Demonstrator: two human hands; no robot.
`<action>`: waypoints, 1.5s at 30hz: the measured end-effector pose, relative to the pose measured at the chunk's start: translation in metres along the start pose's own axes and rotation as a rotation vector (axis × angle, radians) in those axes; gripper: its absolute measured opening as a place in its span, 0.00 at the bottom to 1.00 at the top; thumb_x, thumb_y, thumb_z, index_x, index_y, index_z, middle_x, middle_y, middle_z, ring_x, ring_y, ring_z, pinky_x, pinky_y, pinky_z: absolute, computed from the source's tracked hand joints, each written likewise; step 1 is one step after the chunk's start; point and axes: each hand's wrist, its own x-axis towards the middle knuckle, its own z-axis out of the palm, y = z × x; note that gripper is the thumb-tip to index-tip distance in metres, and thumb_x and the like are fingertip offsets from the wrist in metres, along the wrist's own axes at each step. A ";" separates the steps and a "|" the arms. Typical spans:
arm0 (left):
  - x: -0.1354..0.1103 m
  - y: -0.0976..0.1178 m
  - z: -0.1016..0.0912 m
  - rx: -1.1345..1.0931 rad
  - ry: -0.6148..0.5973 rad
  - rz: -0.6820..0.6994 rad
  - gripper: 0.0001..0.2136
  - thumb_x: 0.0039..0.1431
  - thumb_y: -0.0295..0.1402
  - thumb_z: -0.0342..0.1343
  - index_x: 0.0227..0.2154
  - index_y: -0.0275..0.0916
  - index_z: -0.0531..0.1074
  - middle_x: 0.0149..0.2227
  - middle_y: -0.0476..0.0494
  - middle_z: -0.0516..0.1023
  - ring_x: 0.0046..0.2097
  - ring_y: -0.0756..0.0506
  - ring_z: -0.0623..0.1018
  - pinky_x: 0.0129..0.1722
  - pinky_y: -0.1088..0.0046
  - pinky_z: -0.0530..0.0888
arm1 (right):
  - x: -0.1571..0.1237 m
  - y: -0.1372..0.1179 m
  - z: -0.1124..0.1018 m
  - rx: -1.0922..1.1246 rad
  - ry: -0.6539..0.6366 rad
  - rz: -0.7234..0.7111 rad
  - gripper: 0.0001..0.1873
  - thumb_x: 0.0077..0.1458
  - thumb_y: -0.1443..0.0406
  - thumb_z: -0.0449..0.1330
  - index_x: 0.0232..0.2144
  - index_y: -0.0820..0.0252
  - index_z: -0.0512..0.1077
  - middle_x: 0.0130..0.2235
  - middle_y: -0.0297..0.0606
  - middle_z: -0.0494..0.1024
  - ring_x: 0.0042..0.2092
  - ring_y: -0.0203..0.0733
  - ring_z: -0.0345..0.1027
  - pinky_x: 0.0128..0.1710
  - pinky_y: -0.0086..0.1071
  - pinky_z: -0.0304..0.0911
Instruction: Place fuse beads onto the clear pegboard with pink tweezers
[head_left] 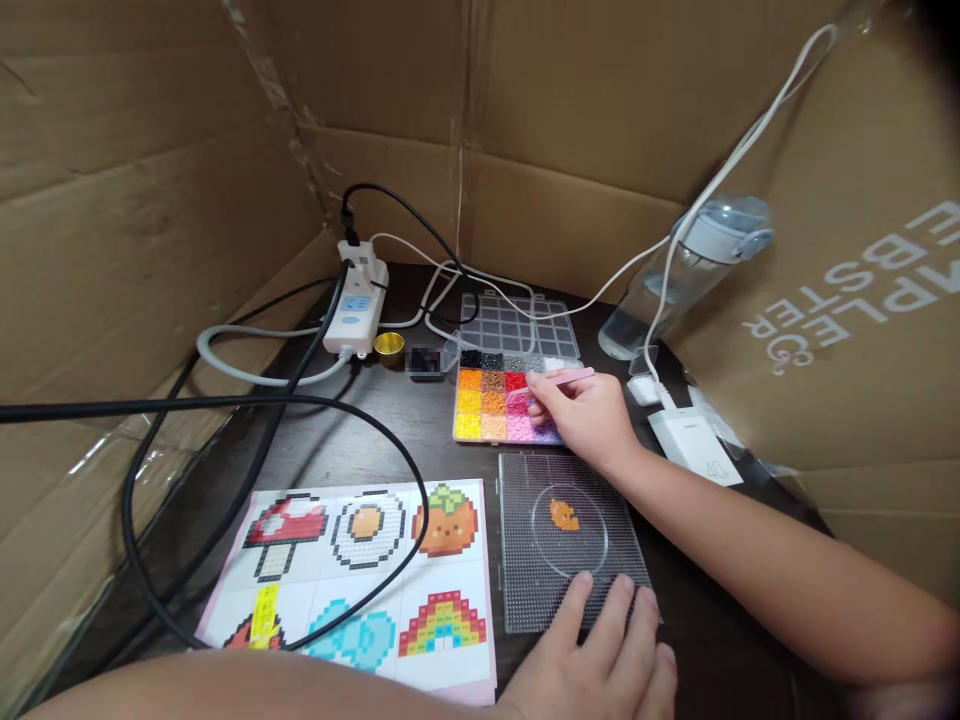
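Note:
My right hand [581, 410] is closed around pink tweezers [564, 377], over the right half of a bead box [470, 400]. The box's compartments hold small beads in black, grey, orange, brown, red, yellow and pink. My left hand [607, 650] lies with fingers apart, its fingertips on the near edge of a clear pegboard [521, 590]. A patch of orange beads [564, 515] sits on the board inside a pale ring outline. Whether the tweezer tips grip a bead is too small to tell. Left of the board lies a pattern sheet [360, 580] with a mushroom, egg, persimmon and rainbow.
The box's clear lid [517, 325] stands open behind it. A power strip [356, 310], black cables [375, 425], and a gold cup [389, 348] are at the left. A water bottle [675, 280] and a white charger [694, 443] stand right. Cardboard walls [390, 170] surround the table.

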 end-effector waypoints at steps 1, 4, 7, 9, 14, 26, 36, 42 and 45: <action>0.000 0.000 0.000 -0.004 -0.003 0.002 0.16 0.70 0.37 0.46 0.54 0.44 0.73 0.56 0.44 0.75 0.57 0.40 0.72 0.54 0.56 0.64 | -0.001 0.000 0.000 -0.064 0.026 -0.107 0.14 0.56 0.58 0.64 0.25 0.63 0.79 0.25 0.40 0.81 0.27 0.41 0.77 0.28 0.34 0.75; -0.001 0.000 -0.001 -0.007 -0.008 -0.001 0.15 0.70 0.37 0.46 0.54 0.44 0.73 0.56 0.45 0.75 0.57 0.40 0.72 0.55 0.57 0.63 | -0.004 0.005 0.000 -0.217 0.047 -0.506 0.07 0.57 0.66 0.63 0.28 0.61 0.80 0.31 0.42 0.83 0.34 0.43 0.79 0.37 0.37 0.76; -0.002 0.001 0.001 -0.004 0.014 -0.014 0.15 0.70 0.36 0.46 0.54 0.45 0.73 0.56 0.45 0.75 0.57 0.40 0.72 0.55 0.56 0.63 | -0.006 0.012 -0.002 -0.262 -0.046 -0.768 0.06 0.59 0.69 0.62 0.34 0.62 0.80 0.35 0.44 0.84 0.37 0.43 0.79 0.41 0.37 0.77; -0.003 0.002 0.002 -0.004 0.008 -0.004 0.16 0.70 0.36 0.45 0.54 0.44 0.72 0.57 0.43 0.74 0.58 0.39 0.71 0.55 0.56 0.63 | -0.007 0.016 -0.003 -0.274 -0.106 -0.847 0.07 0.59 0.70 0.61 0.38 0.61 0.79 0.38 0.45 0.84 0.40 0.43 0.80 0.42 0.37 0.77; -0.004 0.003 0.004 0.006 -0.030 0.020 0.16 0.71 0.35 0.45 0.56 0.42 0.70 0.58 0.40 0.72 0.59 0.38 0.71 0.55 0.54 0.64 | -0.008 0.019 -0.007 -0.304 -0.172 -0.930 0.08 0.60 0.71 0.60 0.40 0.61 0.79 0.38 0.44 0.84 0.42 0.43 0.80 0.43 0.37 0.78; -0.001 0.004 0.001 -0.048 -0.038 -0.011 0.16 0.71 0.35 0.44 0.54 0.43 0.72 0.58 0.41 0.73 0.58 0.38 0.71 0.55 0.55 0.63 | -0.018 0.006 -0.019 -0.250 -0.242 -0.972 0.11 0.59 0.73 0.61 0.44 0.62 0.78 0.39 0.44 0.84 0.42 0.43 0.80 0.43 0.38 0.79; 0.004 0.002 -0.012 -0.176 -0.232 -0.012 0.20 0.71 0.37 0.39 0.57 0.40 0.70 0.62 0.37 0.68 0.63 0.36 0.66 0.59 0.51 0.58 | -0.078 -0.001 -0.068 0.038 0.053 -0.280 0.08 0.58 0.70 0.63 0.36 0.52 0.81 0.40 0.35 0.82 0.36 0.37 0.79 0.34 0.29 0.79; 0.007 -0.001 -0.020 -0.277 -0.344 -0.002 0.27 0.65 0.45 0.49 0.61 0.35 0.65 0.66 0.31 0.60 0.67 0.32 0.58 0.62 0.47 0.49 | -0.108 0.026 -0.078 0.068 -0.068 -0.073 0.08 0.60 0.67 0.62 0.32 0.57 0.82 0.37 0.38 0.83 0.35 0.38 0.79 0.33 0.28 0.78; 0.008 0.000 -0.021 -0.281 -0.352 -0.008 0.27 0.63 0.45 0.51 0.61 0.35 0.65 0.67 0.30 0.60 0.67 0.31 0.58 0.63 0.47 0.48 | -0.108 0.027 -0.075 0.065 -0.098 -0.120 0.09 0.58 0.68 0.63 0.28 0.58 0.81 0.34 0.40 0.84 0.37 0.41 0.80 0.34 0.30 0.78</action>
